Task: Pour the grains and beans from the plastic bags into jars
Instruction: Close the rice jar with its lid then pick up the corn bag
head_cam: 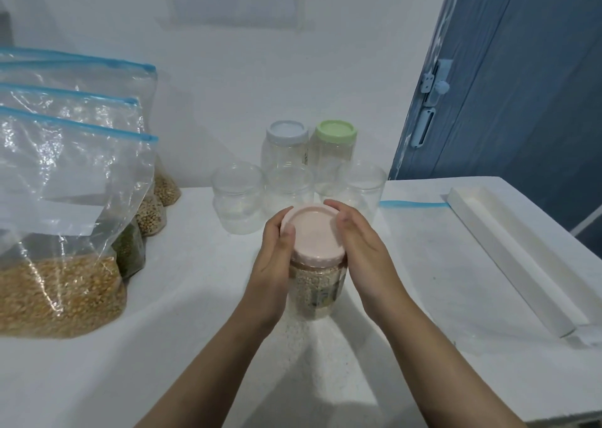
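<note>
A clear jar (315, 292) filled with pale grain stands at the middle of the white table, capped by a pink lid (314, 232). My left hand (275, 258) holds the jar's left side, thumb against the lid's rim. My right hand (361, 245) curls round the lid's right edge. Behind stand three open empty jars (237, 196), one jar with a blue-grey lid (286, 134) and one with a green lid (335, 131). At the left, several zip bags stand in a row; the nearest bag (62, 232) holds yellow grain.
Further bags hold green beans (130, 248) and tan grains (151, 214). An empty flat zip bag (423, 232) lies on the table at the right. A long white box (508, 258) lies near the right edge. A blue door (521, 85) stands behind.
</note>
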Tool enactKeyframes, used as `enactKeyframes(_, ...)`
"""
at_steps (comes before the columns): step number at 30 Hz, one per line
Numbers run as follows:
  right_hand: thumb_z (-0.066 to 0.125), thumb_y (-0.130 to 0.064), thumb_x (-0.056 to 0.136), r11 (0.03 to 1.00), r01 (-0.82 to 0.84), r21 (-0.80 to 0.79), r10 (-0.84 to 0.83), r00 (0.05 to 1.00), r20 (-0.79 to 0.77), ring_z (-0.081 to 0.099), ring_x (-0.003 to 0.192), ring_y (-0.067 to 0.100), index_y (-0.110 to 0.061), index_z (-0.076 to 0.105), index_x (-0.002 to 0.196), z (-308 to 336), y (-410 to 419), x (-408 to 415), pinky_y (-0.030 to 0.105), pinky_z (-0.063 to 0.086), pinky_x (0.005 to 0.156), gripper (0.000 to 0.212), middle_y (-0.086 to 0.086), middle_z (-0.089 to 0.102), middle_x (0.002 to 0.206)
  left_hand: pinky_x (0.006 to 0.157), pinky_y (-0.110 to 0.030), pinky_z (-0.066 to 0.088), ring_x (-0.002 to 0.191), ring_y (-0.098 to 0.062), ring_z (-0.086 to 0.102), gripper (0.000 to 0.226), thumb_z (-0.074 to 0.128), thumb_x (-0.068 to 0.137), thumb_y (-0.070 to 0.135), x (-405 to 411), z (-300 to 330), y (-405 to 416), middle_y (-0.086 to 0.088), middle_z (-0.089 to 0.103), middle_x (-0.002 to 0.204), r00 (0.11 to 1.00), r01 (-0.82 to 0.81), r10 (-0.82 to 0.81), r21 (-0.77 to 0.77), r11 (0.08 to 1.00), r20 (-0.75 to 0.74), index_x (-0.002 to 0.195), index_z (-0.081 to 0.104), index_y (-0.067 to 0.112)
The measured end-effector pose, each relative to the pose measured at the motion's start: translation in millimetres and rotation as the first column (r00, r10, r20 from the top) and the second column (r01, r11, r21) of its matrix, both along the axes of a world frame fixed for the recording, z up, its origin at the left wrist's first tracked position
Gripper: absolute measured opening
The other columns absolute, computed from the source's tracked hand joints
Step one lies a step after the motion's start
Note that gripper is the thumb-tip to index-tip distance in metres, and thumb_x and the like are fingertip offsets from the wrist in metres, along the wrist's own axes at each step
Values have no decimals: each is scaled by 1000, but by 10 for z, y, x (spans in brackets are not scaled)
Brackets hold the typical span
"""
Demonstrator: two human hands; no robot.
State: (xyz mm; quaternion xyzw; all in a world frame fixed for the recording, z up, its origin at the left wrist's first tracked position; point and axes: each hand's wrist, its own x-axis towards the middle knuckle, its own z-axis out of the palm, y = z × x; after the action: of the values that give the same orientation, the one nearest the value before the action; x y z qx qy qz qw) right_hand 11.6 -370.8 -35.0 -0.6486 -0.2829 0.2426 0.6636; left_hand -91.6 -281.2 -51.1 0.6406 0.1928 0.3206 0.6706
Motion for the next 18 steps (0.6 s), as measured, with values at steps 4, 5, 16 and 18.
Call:
enactKeyframes(4,36,-34,108,998,14,-63,-11,998,61,58,84,-18,-33,66,111,88,69,67,3,43,67,30,-28,66,96,81,-12,48,104,8,59,40,56,92,50,-14,31,-2,9,56,123,999,40,-39,15,999,-27,126,41,33)
enactKeyframes(5,36,-33,108,998,28,-55,-25,998,62,58,83,-18,-33,67,109,88,87,69,3,43,66,31,-27,66,96,77,-10,47,98,11,59,38,56,90,48,-12,44,-20,9,55,121,999,30,-29,24,999,-26,122,40,34)
enactKeyframes(16,32,-41,107,992,120,46,-126,983,135,64,95,-3,-29,70,103,6,122,73,11,48,79,40,-13,72,103,85,-14,48,107,7,59,50,63,81,47,7,-2,-17,19,55,118,1000,28,-28,75,997,-10,123,36,42)
enactKeyframes(18,30,-45,106,997,72,40,-77,988,135,65,97,0,-26,72,106,13,125,122,12,49,81,46,-11,73,106,87,-16,49,109,4,59,55,66,78,47,10,-9,-34,14,53,123,1000,26,-27,80,996,1,123,34,43)
